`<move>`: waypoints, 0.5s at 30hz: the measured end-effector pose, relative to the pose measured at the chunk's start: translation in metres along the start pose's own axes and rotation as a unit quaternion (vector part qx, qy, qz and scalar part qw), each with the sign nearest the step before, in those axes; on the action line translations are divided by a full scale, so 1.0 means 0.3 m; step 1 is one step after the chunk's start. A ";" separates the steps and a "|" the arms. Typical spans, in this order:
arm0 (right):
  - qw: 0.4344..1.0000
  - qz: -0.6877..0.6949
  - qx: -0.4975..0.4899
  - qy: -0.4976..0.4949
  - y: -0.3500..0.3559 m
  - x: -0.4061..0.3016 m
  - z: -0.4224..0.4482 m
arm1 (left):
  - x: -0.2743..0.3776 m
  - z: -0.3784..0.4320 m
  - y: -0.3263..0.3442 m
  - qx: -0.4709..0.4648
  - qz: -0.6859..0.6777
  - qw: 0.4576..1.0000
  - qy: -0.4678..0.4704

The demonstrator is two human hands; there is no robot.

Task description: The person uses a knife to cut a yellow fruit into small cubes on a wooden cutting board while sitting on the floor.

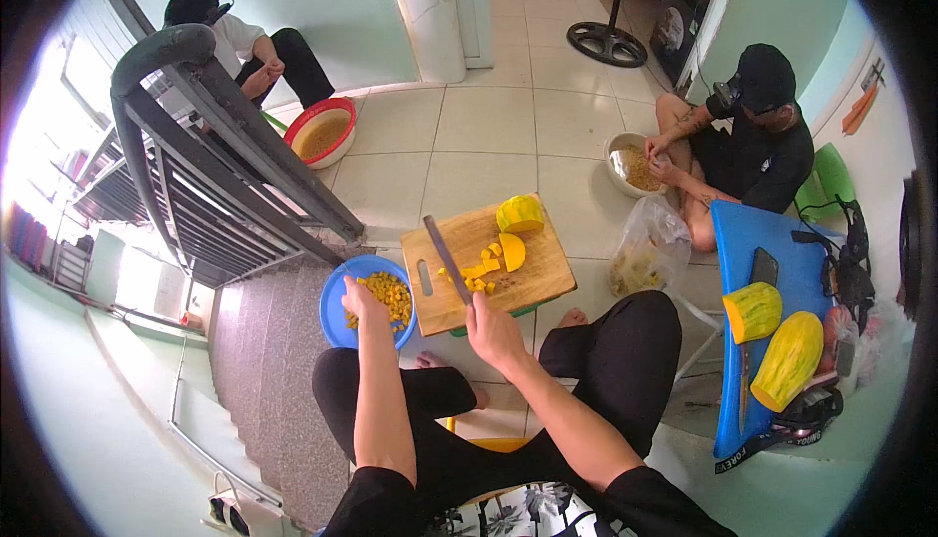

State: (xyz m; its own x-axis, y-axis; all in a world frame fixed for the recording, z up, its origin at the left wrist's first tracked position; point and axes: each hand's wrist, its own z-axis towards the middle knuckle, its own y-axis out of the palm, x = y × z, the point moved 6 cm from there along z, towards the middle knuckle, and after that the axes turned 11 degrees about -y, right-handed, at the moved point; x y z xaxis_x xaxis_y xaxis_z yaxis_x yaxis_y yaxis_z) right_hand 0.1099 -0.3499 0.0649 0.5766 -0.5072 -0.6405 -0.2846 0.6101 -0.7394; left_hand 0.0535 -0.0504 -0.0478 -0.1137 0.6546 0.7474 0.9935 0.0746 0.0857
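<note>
My right hand (493,332) is closed around the handle of a knife (445,258), its blade slanting up and left over a wooden cutting board (429,310). Orange-yellow squash cubes (480,269) lie by the blade, with a cut slice (512,252) beside them and a yellow-green squash piece (519,214) at the board's far corner. To the left, my left hand (360,299) is over a blue basin (335,321) that holds many diced squash pieces (388,295). Its fingers are partly hidden, so whether it holds anything is unclear.
On the right, a blue table (722,229) bears squash pieces (789,361), another knife (743,390) and a phone (763,267). A plastic bag (648,244) stands before it. Two people sit beyond, near a white bowl (614,170) and a red-rimmed basin (346,108). Left are a metal railing (242,134) and stairs (282,390).
</note>
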 end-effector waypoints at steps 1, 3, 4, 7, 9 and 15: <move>1.000 -0.002 0.012 0.007 -0.016 0.009 0.003 | 0.005 -0.023 -0.009 0.059 0.046 0.997 0.002; 1.000 -0.006 0.023 0.020 -0.036 0.010 0.014 | 0.040 -0.073 -0.007 0.108 0.186 0.967 0.140; 0.999 -0.011 0.021 0.028 -0.042 0.013 0.017 | 0.037 -0.127 0.011 0.093 0.277 0.917 0.270; 0.998 -0.017 0.010 0.056 -0.045 0.041 0.014 | -0.041 -0.318 0.135 -0.119 0.386 0.775 0.486; 0.998 -0.018 0.015 0.059 -0.042 0.061 0.012 | -0.092 -0.434 0.190 -0.260 0.401 0.695 0.537; 0.998 0.001 0.001 0.065 -0.023 0.047 0.000 | -0.155 -0.430 0.181 -0.302 0.439 0.658 0.533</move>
State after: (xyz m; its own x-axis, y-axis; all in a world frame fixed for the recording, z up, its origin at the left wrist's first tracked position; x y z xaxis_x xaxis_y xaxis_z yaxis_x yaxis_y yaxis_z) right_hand 0.1199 -0.3613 0.0608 0.4714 -0.5807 -0.6638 -0.2834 0.6130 -0.7375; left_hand 0.1126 -0.1738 0.0069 0.2490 -0.6766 0.6930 0.5319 -0.5025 -0.6816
